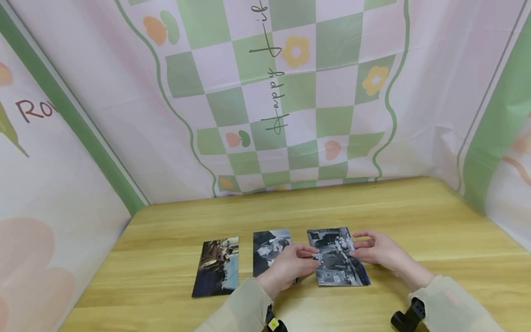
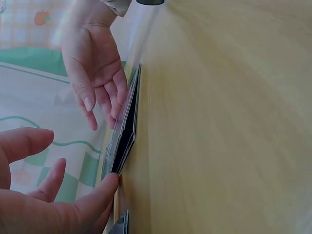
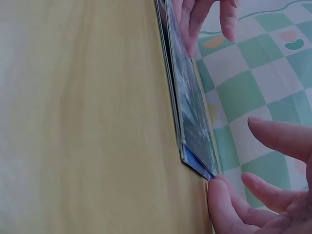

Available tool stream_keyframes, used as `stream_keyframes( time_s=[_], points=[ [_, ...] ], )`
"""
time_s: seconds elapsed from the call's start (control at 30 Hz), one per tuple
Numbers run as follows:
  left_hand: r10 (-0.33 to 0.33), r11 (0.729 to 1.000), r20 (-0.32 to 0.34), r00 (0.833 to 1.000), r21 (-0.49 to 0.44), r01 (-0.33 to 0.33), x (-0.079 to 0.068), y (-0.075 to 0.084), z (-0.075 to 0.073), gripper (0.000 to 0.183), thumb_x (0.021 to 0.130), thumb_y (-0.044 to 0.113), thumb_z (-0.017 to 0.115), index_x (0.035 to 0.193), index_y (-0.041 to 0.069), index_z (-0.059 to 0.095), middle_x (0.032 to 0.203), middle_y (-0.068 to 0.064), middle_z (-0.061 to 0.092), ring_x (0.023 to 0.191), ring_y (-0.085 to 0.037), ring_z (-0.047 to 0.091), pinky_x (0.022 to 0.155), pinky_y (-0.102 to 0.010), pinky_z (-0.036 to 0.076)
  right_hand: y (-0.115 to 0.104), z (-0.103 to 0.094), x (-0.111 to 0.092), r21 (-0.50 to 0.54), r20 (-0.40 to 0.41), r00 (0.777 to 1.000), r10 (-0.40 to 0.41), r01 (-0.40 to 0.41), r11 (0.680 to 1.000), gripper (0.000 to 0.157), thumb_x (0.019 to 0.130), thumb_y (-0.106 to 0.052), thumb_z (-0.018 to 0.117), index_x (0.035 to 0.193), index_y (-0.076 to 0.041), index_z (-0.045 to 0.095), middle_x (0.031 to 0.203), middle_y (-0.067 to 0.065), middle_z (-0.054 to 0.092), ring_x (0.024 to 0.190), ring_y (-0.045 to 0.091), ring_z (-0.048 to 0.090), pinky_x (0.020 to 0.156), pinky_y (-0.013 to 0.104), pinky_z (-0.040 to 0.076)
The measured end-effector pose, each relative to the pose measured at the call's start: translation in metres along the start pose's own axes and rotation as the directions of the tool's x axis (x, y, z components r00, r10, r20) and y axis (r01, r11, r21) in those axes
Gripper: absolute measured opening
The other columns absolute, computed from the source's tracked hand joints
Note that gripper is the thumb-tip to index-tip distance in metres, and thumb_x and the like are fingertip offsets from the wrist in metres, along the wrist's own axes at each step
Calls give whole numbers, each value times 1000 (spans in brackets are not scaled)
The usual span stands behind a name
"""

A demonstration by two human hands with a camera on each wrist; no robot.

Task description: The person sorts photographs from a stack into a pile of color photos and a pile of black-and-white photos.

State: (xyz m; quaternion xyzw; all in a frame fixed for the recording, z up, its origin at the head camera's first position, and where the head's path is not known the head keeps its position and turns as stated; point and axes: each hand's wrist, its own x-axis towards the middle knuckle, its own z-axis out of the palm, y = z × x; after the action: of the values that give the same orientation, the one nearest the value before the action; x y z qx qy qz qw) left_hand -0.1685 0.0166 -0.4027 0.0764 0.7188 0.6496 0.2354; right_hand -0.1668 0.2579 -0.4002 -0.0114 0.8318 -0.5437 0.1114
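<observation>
At the right of the row lies a small stack of photo cards [image 1: 333, 258], topped by a black-and-white picture. My left hand [image 1: 288, 267] is at the stack's left edge, its fingers loosely spread and a fingertip touching the side, as the left wrist view shows. On the opposite edge, my right hand [image 1: 381, 252] has relaxed fingers, with one fingertip [image 3: 219, 192] at a corner. Seen from the side, the stacked cards [image 3: 192, 107] sit slightly apart and a blue edge sticks out beneath the top one. Part of the middle black-and-white photo card [image 1: 265, 244] is hidden behind my left hand.
A colour photo card [image 1: 217, 267] lies at the left of the row. All the cards are on a wooden table [image 1: 174, 230]. Behind it hangs a green-and-white checked cloth [image 1: 265, 92], with more printed cloth at both sides.
</observation>
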Motion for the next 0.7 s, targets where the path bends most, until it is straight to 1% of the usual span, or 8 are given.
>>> stream_keyframes(
  time_s=[0.13,0.27,0.37,0.47,0.6,0.7],
  points=[
    [-5,1000,-10,1000,1,5,0,1,2,28,85,0,65,113,-1,62,111,-13,59,94,-18,63,85,-34,57,0,1,0,-49,-30,999,-10,8,999,61,82,-7,70,127,19,37,114,36,56,92,23,64,78,30,58],
    [-19,1000,-16,1000,-8,19,-2,2,3,31,85,2,65,116,1,62,115,-12,57,99,-21,62,85,-36,56,-1,2,1,-91,-49,998,-26,21,996,54,82,-7,70,123,17,44,105,28,60,88,20,61,73,27,56],
    [-14,1000,-18,1000,-11,13,-3,3,3,32,85,2,65,117,1,62,117,-13,56,100,-23,62,85,-37,57,-2,5,1,-87,-54,998,-34,29,996,50,80,-3,68,121,17,47,98,20,60,83,16,57,68,24,54],
    [5,1000,-20,1000,-23,-6,-5,3,2,33,85,1,64,119,-1,60,117,-15,56,99,-23,62,85,-38,57,-2,8,0,-70,-54,998,-37,33,997,46,80,1,66,120,16,48,95,16,57,80,15,54,64,23,53],
    [19,999,-18,1000,-32,-19,-7,4,0,35,85,-1,64,120,-2,58,116,-15,56,97,-21,62,85,-38,57,-4,11,-2,-82,-76,996,-37,31,996,44,81,2,66,120,14,50,98,17,56,83,18,54,64,24,52],
    [27,999,-16,1000,-33,-27,-8,5,-2,35,86,0,62,120,-2,59,115,-14,57,97,-21,63,85,-37,57,-5,13,-2,-109,-107,993,-52,40,993,43,81,1,66,119,13,51,104,22,57,90,22,57,67,24,52]
  ],
)
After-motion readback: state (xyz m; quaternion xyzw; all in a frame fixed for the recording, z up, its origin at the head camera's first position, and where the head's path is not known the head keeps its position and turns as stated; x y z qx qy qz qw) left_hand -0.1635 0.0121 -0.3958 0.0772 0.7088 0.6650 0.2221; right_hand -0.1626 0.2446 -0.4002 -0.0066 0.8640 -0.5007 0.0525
